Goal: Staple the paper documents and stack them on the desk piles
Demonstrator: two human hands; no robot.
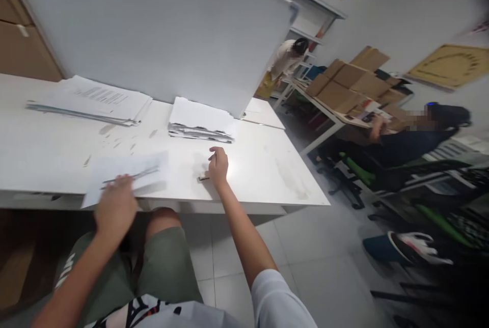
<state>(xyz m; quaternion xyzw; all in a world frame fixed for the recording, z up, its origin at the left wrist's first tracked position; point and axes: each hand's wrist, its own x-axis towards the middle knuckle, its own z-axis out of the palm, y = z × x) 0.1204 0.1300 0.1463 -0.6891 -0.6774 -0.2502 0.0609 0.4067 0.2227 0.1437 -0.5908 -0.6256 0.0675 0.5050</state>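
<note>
My left hand (116, 205), smeared by motion, is at the near edge of the white table with its fingers closed over a sheet of paper (155, 178). The sheet is blurred too and carries dark streaks; one corner hangs past the table edge. Farther right, my right hand (218, 165) is over the tabletop with loosely bent fingers apart and nothing visible in them. Beside its wrist lies a small dark-and-light item (202, 178), too small to name. Behind the hands are a stack of papers (200, 119) with ragged edges and a wider stack of printed sheets (91, 100).
A large white board (160, 27) stands across the back of the table (260, 165). Cardboard boxes (344, 83) cover another table at right, where a person (408, 144) sits. Another person (282, 60) bends near the shelves. A bin (385, 249) stands on the floor.
</note>
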